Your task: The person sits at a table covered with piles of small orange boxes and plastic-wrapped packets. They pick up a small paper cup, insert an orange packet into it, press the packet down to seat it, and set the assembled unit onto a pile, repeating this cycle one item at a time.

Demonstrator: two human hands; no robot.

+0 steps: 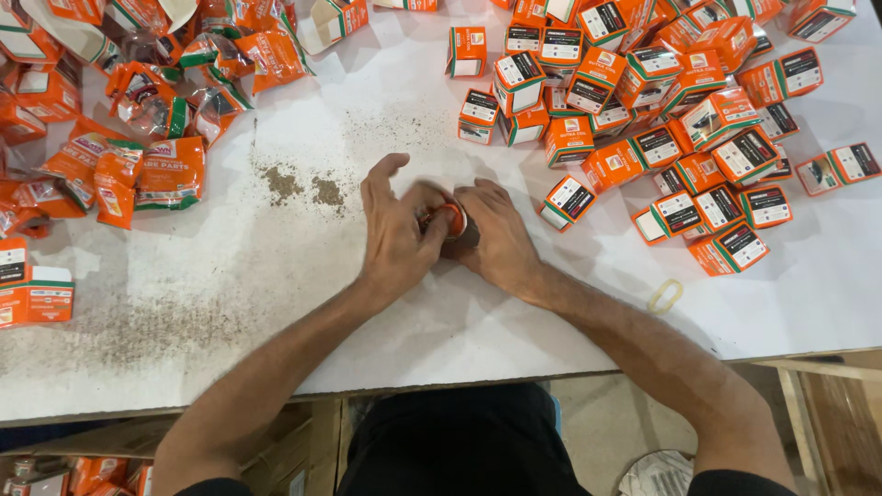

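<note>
Both hands pinch a small orange packet at the middle of the frame.

Left hand [397,230] and right hand [496,237] close their fingers on the packet [450,220], steadying it against the white table [276,266]; orange boxes [661,101] lie heaped upper right, pouches [138,110] upper left.

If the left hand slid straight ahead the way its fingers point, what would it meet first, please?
Probably the small orange item that the left hand already touches, with the right hand just behind it.

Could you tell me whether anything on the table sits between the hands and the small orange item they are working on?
Nothing visible does: the left hand and right hand already close around the small orange item. The nearest small box lies apart, off to one side.
</note>
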